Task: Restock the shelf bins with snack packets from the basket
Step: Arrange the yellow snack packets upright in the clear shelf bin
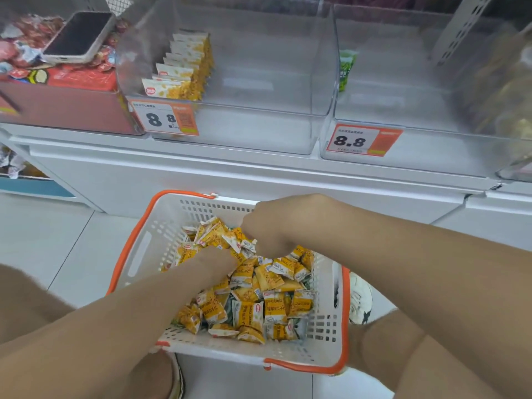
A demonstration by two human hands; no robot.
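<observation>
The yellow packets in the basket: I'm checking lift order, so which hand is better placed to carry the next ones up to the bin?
Probably the right hand: it is closed around yellow packets atop the pile. The left hand is buried among them.

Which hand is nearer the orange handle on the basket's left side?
Left. The left hand is in the packets just right of the orange handle; the right hand is farther right, mid-basket.

**Pretty clearly a snack shop aisle**

Orange price tags (363, 140) reading 8.8 are hanging off clear plastic shelf bins (259, 82), packets (184, 73) are standing lined up inside one, and a white shopping basket (161, 240) with orange handles is sitting on the tiled floor (43, 240) below the white shelving (201, 174).
</observation>
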